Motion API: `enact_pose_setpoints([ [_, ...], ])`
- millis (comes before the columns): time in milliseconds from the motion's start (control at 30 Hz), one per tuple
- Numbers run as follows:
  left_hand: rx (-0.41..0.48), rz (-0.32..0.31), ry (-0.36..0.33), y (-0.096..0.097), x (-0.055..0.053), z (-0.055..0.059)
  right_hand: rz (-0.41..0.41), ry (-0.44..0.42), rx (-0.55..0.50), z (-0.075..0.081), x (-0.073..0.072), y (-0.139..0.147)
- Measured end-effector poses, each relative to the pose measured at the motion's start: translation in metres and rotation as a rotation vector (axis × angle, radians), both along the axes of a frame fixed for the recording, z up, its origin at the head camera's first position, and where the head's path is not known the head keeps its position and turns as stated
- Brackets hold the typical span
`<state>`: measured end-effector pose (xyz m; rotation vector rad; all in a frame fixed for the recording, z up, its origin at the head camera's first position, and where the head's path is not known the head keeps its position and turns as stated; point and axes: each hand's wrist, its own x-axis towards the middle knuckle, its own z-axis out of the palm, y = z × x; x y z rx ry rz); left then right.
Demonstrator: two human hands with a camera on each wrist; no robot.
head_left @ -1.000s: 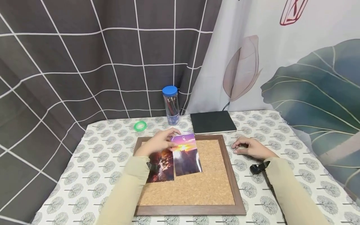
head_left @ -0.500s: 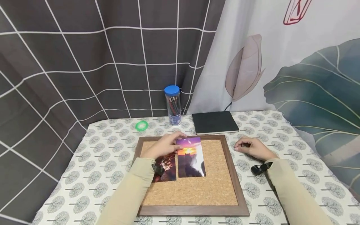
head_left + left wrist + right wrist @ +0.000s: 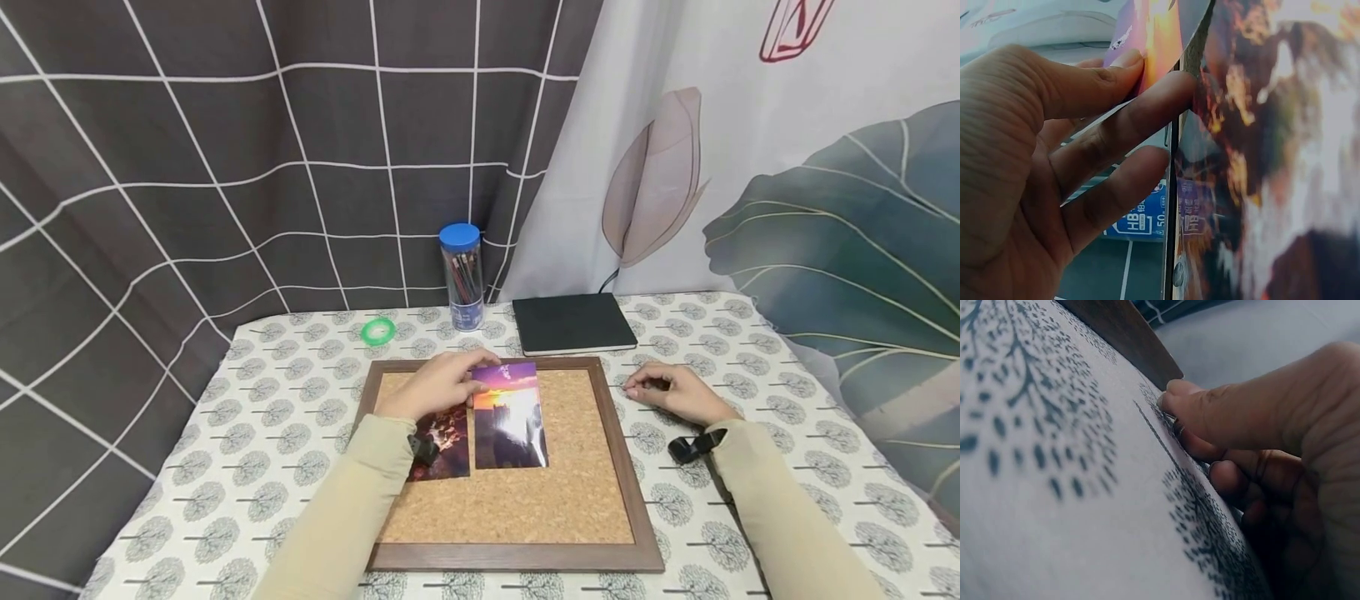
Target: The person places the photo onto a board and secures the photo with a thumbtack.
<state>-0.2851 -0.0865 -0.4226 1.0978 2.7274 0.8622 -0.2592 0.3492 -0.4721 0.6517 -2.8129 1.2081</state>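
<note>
My left hand (image 3: 435,387) pinches the upper left corner of a glossy sunset photo (image 3: 506,433) between thumb and forefinger. The photo lies low over the cork board (image 3: 525,512), which has a brown wooden frame. A second, dark reddish photo (image 3: 444,446) is on the board to the left, partly covered by my left hand and wrist. In the left wrist view that dark photo (image 3: 1285,137) fills the right side, beside my spread lower fingers. My right hand (image 3: 678,393) rests on the tablecloth right of the board, fingers loosely curled; nothing shows in it.
Behind the board stand a clear tube of pencils (image 3: 462,279) with a blue lid and a flat black notebook (image 3: 573,323). A green tape roll (image 3: 378,331) lies at the back left. Curtains hang behind the tree-patterned tablecloth (image 3: 285,417).
My left hand has lowered the sunset photo and turned it straighter, so it lines up beside the dark photo. Over the last half second it barely moves. My right hand stays put.
</note>
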Motion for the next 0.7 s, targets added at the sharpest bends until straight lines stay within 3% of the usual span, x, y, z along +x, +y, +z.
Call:
enact_pose_setpoints([
  [267,-0.051,0.028,0.021,-0.0004,0.0012,0.0036,-0.005,0.018,0.001,0.0028,-0.0013,-0.0020],
  [700,-0.086,-0.009,0.016,0.0012,0.0044,0.0079,0.024,0.062,-0.041,0.0012,0.0009,-0.0021],
])
